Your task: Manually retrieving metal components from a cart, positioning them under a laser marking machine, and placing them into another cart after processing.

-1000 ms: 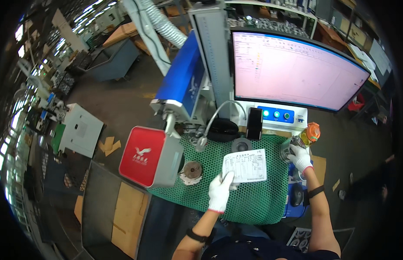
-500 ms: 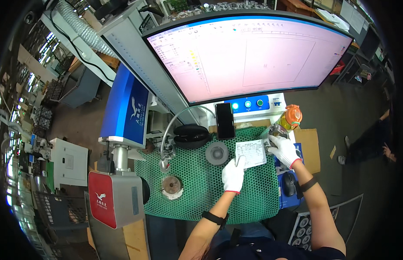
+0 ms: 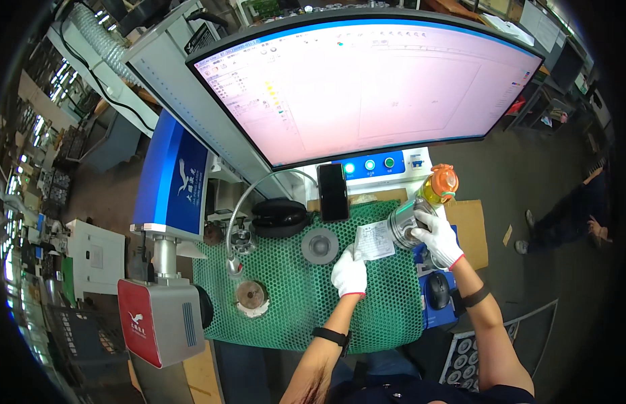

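Observation:
My left hand (image 3: 349, 274), in a white knit glove with a red cuff, pinches the left edge of a white printed paper slip (image 3: 375, 242) above the green mat (image 3: 306, 313). My right hand (image 3: 435, 238), gloved the same way, is wrapped round a shiny metal cylinder (image 3: 400, 222) just right of the slip. That cylinder looks tilted, and the fingers cover part of its side. A grey round metal part (image 3: 319, 246) lies on the mat to the left of the slip. Farther left, a brownish disc (image 3: 250, 294) rests on a pale base.
A large monitor (image 3: 380, 94) spans the far side. Before it are a phone (image 3: 334, 193), a black case (image 3: 280, 217) and an orange-capped bottle (image 3: 440, 184). The blue-and-red machine head (image 3: 161, 320) stands left; a mouse (image 3: 437, 291) lies right. Another person (image 3: 572, 209) stands far right.
The metal cylinder has come out from beside the bottle, toward the slip, in my right hand. My left hand keeps hold of the slip. The whole view has shifted slightly.

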Demonstrator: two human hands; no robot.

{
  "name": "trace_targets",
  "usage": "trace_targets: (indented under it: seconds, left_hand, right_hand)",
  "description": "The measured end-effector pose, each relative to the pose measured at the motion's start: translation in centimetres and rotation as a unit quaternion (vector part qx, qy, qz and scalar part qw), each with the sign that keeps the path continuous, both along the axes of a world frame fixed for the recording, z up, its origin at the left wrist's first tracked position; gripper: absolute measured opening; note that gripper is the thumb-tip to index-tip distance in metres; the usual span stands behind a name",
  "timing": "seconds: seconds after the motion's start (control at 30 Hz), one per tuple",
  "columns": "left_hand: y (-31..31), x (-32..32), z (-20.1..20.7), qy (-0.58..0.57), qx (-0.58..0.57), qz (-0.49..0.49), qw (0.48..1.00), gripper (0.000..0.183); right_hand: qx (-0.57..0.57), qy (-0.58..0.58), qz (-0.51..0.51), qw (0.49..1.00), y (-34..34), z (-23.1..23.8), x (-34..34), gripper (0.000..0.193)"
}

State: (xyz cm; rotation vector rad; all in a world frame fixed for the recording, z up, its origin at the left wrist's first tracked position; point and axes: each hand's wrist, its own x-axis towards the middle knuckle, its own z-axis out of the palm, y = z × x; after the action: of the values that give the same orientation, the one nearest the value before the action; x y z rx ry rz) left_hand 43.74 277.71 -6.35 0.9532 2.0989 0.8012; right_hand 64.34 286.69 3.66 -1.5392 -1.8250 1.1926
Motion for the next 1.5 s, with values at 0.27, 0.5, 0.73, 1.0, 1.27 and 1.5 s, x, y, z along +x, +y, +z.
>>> trace_targets:
  seconds: [0.27,0.5,0.73,1.0,1.27,1.5]
  left_hand:
    - [4.6,0.8,-1.6,-0.224,0.051,0.040,0.972,0.038]
    - [-0.7,1.3,3.7,-0.086,0.046,-0.034,0.995,0.072]
    - [-14.1,-6.5,4.8,0.322,0.077,-0.198,0.923,0.048]
    - [-15.9,-8.7,3.4,0.366,0.076,-0.145,0.916,0.051]
    - [-16.9,-9.2,2.8,0.361,0.077,-0.139,0.919,0.047]
    - [-16.8,-10.7,2.6,0.378,0.080,-0.144,0.911,0.046]
  right_hand:
    - [0.072,-0.064,0.050,0.994,0.2,3.3,-2.6,0.049]
    - [0.251,-0.186,0.162,0.936,3.8,0.2,-4.0,0.041]
    - [0.280,-0.199,0.230,0.911,5.1,-0.3,-4.5,0.030]
    - [0.203,-0.223,0.202,0.932,4.5,0.3,-3.7,0.034]
    - [0.351,-0.247,0.203,0.880,0.5,3.7,-8.9,0.046]
    - [0.289,-0.216,0.271,0.892,-4.2,2.3,-18.7,0.089]
